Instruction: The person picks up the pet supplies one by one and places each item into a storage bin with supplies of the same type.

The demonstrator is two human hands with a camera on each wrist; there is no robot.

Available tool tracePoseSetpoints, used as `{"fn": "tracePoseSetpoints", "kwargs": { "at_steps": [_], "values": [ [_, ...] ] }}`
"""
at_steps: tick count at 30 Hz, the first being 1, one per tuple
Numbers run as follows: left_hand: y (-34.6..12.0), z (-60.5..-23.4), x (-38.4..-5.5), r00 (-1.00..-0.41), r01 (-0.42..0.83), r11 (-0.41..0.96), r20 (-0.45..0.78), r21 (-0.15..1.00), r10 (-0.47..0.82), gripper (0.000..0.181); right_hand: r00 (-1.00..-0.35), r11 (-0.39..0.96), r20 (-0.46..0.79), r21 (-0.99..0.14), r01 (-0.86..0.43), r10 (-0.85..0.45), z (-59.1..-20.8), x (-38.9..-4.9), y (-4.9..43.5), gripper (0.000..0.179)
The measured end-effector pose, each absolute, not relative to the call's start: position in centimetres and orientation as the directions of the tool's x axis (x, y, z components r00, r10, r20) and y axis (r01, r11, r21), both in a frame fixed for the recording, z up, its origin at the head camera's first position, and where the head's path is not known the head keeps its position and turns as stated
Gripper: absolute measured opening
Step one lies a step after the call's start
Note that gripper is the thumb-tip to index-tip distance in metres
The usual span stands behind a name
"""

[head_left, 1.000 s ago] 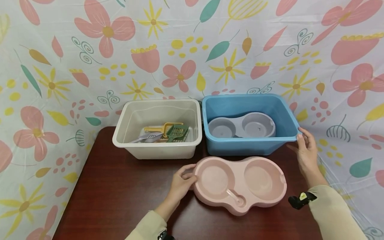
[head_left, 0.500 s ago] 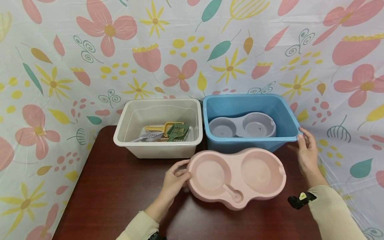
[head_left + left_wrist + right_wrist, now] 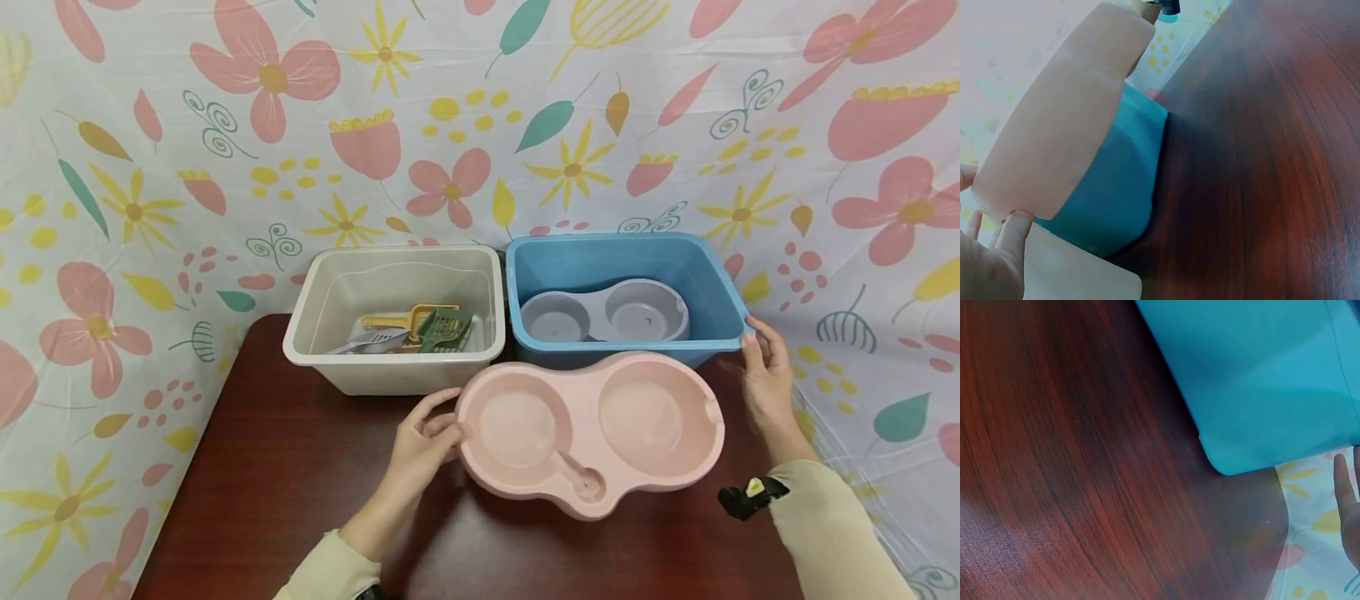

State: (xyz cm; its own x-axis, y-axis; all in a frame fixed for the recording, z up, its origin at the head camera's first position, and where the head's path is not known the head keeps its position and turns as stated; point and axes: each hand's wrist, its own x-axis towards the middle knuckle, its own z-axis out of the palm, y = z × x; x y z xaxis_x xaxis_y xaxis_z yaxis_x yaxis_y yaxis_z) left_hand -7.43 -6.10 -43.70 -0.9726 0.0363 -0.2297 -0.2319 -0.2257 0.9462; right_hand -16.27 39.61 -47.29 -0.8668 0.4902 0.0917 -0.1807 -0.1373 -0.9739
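Note:
A pink double pet bowl [image 3: 587, 392] is held up off the table in front of the blue bin, tilted. My left hand [image 3: 422, 437] grips its left end, the thumb on the near side. In the left wrist view the bowl's outer wall [image 3: 1060, 125] hides part of the bin. My right hand [image 3: 767, 387] holds the front right corner of the blue plastic bin [image 3: 716, 296], thumb at the rim. A grey double pet bowl [image 3: 600, 312] lies inside that bin. Only some right fingers [image 3: 1342, 478] show in the right wrist view.
Left of the blue bin stands a cream bin [image 3: 330, 283]. It holds a yellow litter scoop [image 3: 386, 322], a green one [image 3: 442, 329] and a pale purple one [image 3: 378, 338]. A dark red wooden table [image 3: 262, 483] carries everything, with a flowered cloth [image 3: 450, 100] behind.
My left hand has raised the pink bowl from the table and moved it toward the blue bin and slightly left. My right hand has stayed at the bin's corner.

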Motion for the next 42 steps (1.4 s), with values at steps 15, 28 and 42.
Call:
{"fn": "tracePoseSetpoints", "kwargs": {
  "at_steps": [15,28,42],
  "values": [
    [-6.3,-40.0,-8.6,-0.986,-0.167,-0.115,-0.166,0.979,0.020,0.047,-0.842,-0.008,0.064,-0.997,-0.081,0.535,-47.4,-16.3,39.6,0.034],
    [-5.7,-36.7,-11.7,-0.997,-0.077,-0.179,-0.071,0.981,0.036,0.047,-0.851,-0.111,0.116,-0.973,-0.200,0.512,-46.5,-16.0,39.0,0.031],
    [-4.3,-36.1,-15.4,-1.000,-0.025,-0.164,-0.026,0.986,-0.007,0.042,-0.846,-0.051,0.055,-0.994,-0.097,0.531,-46.8,-16.1,39.2,0.033]
  ]
}}
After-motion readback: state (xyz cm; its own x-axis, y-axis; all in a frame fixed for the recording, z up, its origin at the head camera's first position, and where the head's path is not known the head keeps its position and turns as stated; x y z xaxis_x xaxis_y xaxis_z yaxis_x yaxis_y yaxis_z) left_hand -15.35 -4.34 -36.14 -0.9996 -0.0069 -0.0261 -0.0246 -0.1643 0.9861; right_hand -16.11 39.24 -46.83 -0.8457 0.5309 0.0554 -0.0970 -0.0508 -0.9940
